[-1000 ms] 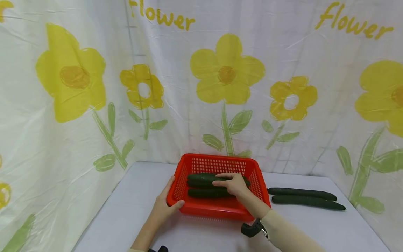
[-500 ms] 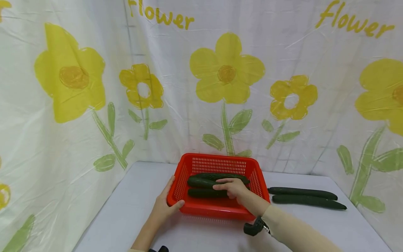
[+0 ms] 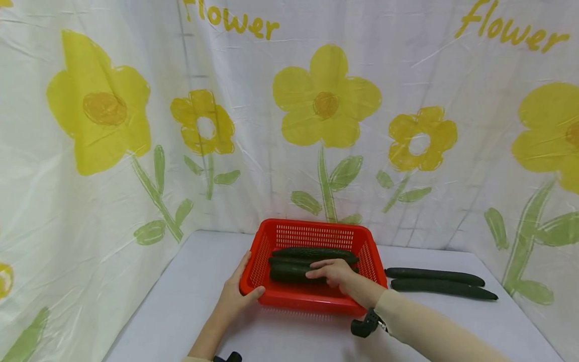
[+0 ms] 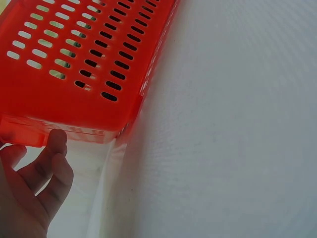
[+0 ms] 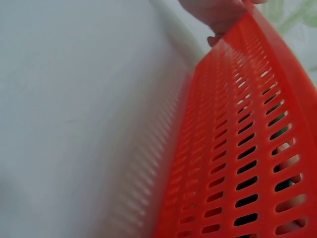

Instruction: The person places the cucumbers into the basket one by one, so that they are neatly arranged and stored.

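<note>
A red slotted basket point(image 3: 307, 303) stands on the white table. My left hand point(image 3: 232, 297) grips its left side at the front corner, thumb over the rim; the left wrist view shows the left hand's fingers point(image 4: 59, 171) bent beside the red wall. Inside the basket, my right hand point(image 3: 336, 275) pinches a dark green cucumber point(image 3: 289, 274) at the front, overlapping what lies beneath it. Behind it lie a middle cucumber point(image 3: 289, 261) and a ridged one point(image 3: 312, 253) along the back wall. In the right wrist view the basket wall point(image 5: 233, 134) hides most of that hand.
Two more cucumbers, a rear one point(image 3: 434, 275) and a front one point(image 3: 443, 289), lie side by side on the table right of the basket. A flower-printed curtain point(image 3: 253, 201) hangs close behind the table point(image 3: 199, 271) and along its sides.
My right hand has brought a cucumber from the back of the basket forward, over the front one, uncovering those behind. My left hand stays on the basket's corner.
</note>
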Tool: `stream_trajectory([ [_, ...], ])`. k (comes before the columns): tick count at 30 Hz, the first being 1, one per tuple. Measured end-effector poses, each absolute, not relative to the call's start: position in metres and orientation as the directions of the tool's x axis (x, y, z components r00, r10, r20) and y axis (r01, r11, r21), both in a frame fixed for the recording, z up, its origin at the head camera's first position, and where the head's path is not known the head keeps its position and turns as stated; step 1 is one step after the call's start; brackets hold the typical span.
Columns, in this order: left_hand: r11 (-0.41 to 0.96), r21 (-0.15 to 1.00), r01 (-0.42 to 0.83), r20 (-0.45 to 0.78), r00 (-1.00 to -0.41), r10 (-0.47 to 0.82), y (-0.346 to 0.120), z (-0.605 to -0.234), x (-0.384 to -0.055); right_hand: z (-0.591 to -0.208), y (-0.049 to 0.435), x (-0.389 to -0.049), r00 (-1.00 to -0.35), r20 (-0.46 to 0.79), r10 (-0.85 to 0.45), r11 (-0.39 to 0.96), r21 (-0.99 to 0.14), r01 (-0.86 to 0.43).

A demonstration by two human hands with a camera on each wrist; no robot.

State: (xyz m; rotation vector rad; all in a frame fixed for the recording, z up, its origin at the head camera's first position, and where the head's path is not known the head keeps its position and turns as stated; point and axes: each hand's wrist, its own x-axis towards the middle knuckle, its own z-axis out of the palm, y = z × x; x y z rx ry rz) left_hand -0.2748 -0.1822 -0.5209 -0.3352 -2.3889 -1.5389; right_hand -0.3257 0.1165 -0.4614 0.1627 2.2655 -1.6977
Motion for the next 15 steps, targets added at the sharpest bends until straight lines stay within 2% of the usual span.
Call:
stream_trajectory([
  [4,0.409,0.849,0.333,0.348,-0.937,0.04,-0.182,-0.5209,-0.2749,-0.4608,0.1155,-0.3239,-0.95,-0.302,-0.08,0.315,-0.912,0.263],
  [10,0.4,0.854,0.333,0.347,-0.937,0.039,-0.1826,-0.5215,-0.2749,-0.4593,0.1154,-0.3236,-0.952,-0.304,-0.023,0.262,-0.921,0.288],
  [15,0.41,0.845,0.343,0.358,-0.933,0.043,-0.1836,-0.5224,-0.2746,-0.46,0.1152,-0.3259,-0.954,-0.298,-0.034,0.234,-0.931,0.282],
])
